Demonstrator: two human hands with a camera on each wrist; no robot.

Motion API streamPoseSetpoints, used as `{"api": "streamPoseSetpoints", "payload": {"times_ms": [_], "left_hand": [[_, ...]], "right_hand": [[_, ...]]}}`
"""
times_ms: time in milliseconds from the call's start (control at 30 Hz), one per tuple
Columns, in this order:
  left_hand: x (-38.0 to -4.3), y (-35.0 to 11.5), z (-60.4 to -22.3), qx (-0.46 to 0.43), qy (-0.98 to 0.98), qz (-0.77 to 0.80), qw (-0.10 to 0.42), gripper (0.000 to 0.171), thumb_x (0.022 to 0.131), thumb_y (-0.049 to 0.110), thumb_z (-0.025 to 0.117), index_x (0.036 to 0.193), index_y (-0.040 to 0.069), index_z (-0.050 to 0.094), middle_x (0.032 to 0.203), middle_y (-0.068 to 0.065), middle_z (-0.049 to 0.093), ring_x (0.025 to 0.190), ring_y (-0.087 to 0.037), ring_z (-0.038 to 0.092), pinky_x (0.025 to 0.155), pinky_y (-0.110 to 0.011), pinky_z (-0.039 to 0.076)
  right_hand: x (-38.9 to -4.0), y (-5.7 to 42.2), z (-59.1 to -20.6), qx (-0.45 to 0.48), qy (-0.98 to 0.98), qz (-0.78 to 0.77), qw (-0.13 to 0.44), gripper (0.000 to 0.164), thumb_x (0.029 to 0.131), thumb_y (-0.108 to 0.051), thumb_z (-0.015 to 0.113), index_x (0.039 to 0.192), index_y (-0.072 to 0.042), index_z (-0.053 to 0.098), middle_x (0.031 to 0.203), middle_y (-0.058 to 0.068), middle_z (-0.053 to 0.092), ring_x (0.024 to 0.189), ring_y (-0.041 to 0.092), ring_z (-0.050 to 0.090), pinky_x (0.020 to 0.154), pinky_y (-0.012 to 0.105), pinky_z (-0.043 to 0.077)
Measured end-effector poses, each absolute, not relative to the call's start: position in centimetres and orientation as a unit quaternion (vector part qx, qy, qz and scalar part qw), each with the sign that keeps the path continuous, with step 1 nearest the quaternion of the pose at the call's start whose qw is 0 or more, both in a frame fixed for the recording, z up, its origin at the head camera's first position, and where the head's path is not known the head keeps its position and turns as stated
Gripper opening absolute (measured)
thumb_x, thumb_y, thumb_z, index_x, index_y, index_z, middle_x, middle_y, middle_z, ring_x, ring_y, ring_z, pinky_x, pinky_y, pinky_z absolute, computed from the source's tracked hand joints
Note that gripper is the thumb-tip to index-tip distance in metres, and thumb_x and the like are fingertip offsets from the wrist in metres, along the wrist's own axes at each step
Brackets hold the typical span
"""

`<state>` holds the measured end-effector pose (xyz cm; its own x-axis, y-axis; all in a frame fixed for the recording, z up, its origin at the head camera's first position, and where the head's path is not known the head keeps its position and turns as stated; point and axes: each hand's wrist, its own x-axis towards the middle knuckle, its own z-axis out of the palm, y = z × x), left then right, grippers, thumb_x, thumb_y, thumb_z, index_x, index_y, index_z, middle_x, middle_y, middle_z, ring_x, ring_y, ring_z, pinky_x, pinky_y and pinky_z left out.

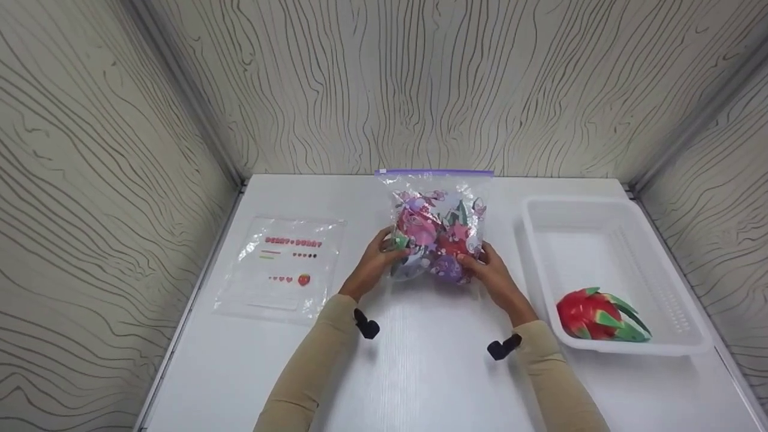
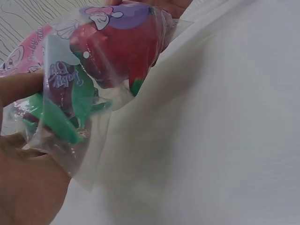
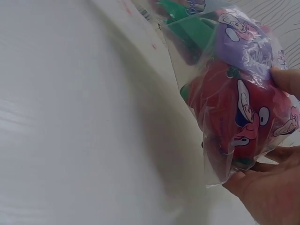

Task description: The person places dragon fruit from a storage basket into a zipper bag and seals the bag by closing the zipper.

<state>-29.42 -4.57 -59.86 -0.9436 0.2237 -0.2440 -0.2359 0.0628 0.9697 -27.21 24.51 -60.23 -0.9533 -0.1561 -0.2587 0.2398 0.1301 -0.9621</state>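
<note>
Bag point(image 1: 435, 228) is pinched at its lower sides by left hand point(image 1: 373, 264) and right hand point(image 1: 497, 277); an even, gentle grip (it looks thin) should serve best.

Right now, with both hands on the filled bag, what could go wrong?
The left hand and right hand grip the filled bag low on its sides, so its top might tip over.

I can't tell whether the purple zip strip is fully sealed; if it isn't, tipping could spill the contents.

The right sleeve appears close to the white tray in the head view and might bump it.
</note>
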Motion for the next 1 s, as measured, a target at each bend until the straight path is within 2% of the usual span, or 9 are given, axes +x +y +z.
{"api": "streamPoseSetpoints", "payload": {"times_ms": [167, 333, 467, 567, 667, 800, 1000], "left_hand": [[-29.8, -4.1, -59.8, -0.002, 0.709, 0.689, 0.149, 0.09, 0.091, 0.042, 0.079, 0.167, 0.019, 0.035, 0.167, -0.016, 0.042, 0.153, -0.036, 0.044, 0.128, -0.056, 0.035], [-30.1, -3.7, -59.9, -0.019, 0.704, 0.696, 0.141, 0.087, 0.092, 0.04, 0.079, 0.163, 0.014, 0.036, 0.167, -0.019, 0.043, 0.152, -0.036, 0.047, 0.127, -0.056, 0.037], [-30.4, -3.6, -60.1, -0.02, 0.688, 0.712, 0.14, 0.078, 0.093, 0.043, 0.079, 0.157, 0.018, 0.041, 0.162, -0.015, 0.051, 0.143, -0.031, 0.058, 0.124, -0.053, 0.041], [-30.5, -3.5, -60.1, -0.023, 0.681, 0.718, 0.14, 0.075, 0.094, 0.047, 0.078, 0.156, 0.023, 0.044, 0.16, -0.011, 0.054, 0.14, -0.026, 0.06, 0.124, -0.052, 0.042], [-30.7, -3.4, -60.0, -0.029, 0.679, 0.72, 0.14, 0.077, 0.094, 0.051, 0.076, 0.158, 0.025, 0.043, 0.159, -0.009, 0.055, 0.141, -0.026, 0.059, 0.125, -0.052, 0.041], [-31.0, -3.3, -60.0, -0.035, 0.684, 0.715, 0.139, 0.082, 0.094, 0.052, 0.076, 0.163, 0.023, 0.041, 0.161, -0.012, 0.053, 0.145, -0.028, 0.056, 0.126, -0.051, 0.04], [-31.6, -3.4, -60.0, -0.035, 0.686, 0.713, 0.144, 0.085, 0.098, 0.048, 0.073, 0.167, 0.017, 0.034, 0.169, -0.015, 0.041, 0.154, -0.032, 0.045, 0.128, -0.05, 0.037]], "right_hand": [[-27.6, 24.5, -60.2, 0.038, 0.722, -0.675, 0.149, 0.088, 0.105, -0.04, 0.068, 0.17, -0.008, 0.018, 0.169, 0.019, 0.038, 0.153, 0.036, 0.045, 0.126, 0.045, 0.041], [-28.1, 24.6, -59.9, 0.042, 0.725, -0.672, 0.146, 0.088, 0.105, -0.045, 0.066, 0.17, -0.009, 0.019, 0.169, 0.018, 0.039, 0.152, 0.035, 0.047, 0.125, 0.041, 0.042], [-28.5, 24.7, -59.8, 0.048, 0.719, -0.678, 0.144, 0.085, 0.106, -0.045, 0.065, 0.17, -0.01, 0.022, 0.167, 0.018, 0.042, 0.15, 0.035, 0.049, 0.124, 0.04, 0.043], [-28.9, 24.7, -59.7, 0.05, 0.717, -0.68, 0.145, 0.084, 0.106, -0.046, 0.064, 0.17, -0.01, 0.022, 0.167, 0.019, 0.041, 0.151, 0.034, 0.047, 0.126, 0.041, 0.041], [-29.2, 24.8, -59.7, 0.053, 0.713, -0.684, 0.147, 0.083, 0.106, -0.045, 0.064, 0.17, -0.01, 0.023, 0.168, 0.019, 0.04, 0.152, 0.034, 0.045, 0.128, 0.045, 0.037], [-29.7, 24.9, -59.7, 0.054, 0.71, -0.687, 0.147, 0.082, 0.106, -0.046, 0.064, 0.17, -0.011, 0.026, 0.167, 0.018, 0.042, 0.15, 0.033, 0.046, 0.128, 0.046, 0.037], [-30.4, 24.8, -59.5, 0.056, 0.717, -0.68, 0.145, 0.083, 0.105, -0.049, 0.064, 0.17, -0.013, 0.026, 0.166, 0.018, 0.043, 0.147, 0.029, 0.05, 0.125, 0.041, 0.041]]}}
